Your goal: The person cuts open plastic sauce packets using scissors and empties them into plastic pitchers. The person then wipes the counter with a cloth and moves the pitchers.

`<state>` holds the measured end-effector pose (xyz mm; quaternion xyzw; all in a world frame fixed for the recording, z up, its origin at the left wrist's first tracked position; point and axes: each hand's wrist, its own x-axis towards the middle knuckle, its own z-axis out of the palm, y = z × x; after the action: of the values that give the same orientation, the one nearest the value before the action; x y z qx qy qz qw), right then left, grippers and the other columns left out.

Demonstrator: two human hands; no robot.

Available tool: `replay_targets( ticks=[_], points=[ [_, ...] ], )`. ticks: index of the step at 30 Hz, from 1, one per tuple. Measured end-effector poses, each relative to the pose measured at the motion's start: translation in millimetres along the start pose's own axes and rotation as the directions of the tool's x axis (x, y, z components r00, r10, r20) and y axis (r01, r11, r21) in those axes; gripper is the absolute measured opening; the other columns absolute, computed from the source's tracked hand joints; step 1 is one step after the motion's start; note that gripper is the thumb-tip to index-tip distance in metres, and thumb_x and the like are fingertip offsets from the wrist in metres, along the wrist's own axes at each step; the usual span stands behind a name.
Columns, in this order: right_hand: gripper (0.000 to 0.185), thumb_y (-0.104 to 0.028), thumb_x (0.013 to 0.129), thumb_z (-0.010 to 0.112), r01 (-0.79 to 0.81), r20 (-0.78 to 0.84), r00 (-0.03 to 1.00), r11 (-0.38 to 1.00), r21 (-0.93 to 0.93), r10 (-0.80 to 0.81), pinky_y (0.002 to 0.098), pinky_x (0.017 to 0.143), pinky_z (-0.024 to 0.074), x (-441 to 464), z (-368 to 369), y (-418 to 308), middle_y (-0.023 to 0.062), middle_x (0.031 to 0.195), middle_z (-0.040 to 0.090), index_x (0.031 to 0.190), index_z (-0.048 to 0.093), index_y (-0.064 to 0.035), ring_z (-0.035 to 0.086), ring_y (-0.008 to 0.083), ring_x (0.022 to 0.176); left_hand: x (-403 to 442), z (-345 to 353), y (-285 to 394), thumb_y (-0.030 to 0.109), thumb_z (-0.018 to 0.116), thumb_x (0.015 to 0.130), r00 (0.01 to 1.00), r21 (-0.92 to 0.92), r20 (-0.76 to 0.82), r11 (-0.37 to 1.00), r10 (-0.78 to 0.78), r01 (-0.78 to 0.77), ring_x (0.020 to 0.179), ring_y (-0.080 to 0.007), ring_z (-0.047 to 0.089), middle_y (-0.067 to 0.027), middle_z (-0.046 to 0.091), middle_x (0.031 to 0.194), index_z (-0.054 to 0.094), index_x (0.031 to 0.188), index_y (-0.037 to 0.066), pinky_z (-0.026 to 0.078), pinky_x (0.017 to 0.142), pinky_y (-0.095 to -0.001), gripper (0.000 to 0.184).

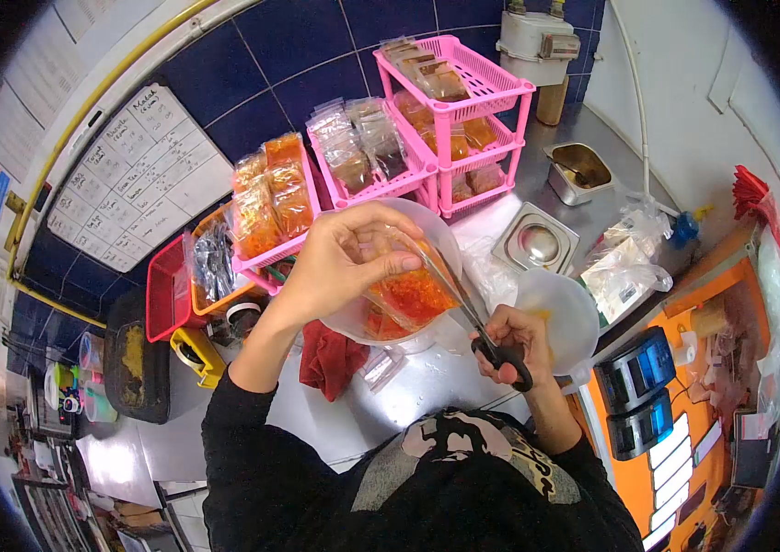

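My left hand pinches the top of a clear plastic bag with orange-red sauce in it. The bag hangs over a large translucent tub, whose inside the bag partly hides. In my right hand are black-handled scissors, fingers through the loops. Their long blades slant up and left to the upper part of the bag, close to my left fingertips. Whether the blades are cutting the plastic I cannot tell. A second translucent tub stands just right of my right hand.
Pink baskets of filled sachets line the back wall, beside a tiered pink rack. Steel containers stand back right. A red cloth, yellow tape dispenser and red bin lie left.
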<state>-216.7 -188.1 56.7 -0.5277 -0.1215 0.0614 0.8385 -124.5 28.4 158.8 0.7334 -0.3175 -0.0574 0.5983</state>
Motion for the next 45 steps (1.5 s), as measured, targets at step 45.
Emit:
replay_targets(
  ticks=[45],
  points=[
    [0.073,-0.06,0.048,0.077,-0.104,0.054,0.993,0.994,0.037,0.102,0.0175,0.044,0.0335,-6.6,-3.8,-8.5,0.0028,0.064,0.053,0.08,0.049,-0.0005,0.048,0.0061,0.05,-2.6,0.2,15.9,0.0,0.069,0.071,0.979,0.071,0.136,0.987,-0.155,0.147,0.097,-0.013,0.054,-0.0068,0.058,0.103,0.058,0.1,0.001,0.044,0.084,-0.0269,0.031]
  ],
)
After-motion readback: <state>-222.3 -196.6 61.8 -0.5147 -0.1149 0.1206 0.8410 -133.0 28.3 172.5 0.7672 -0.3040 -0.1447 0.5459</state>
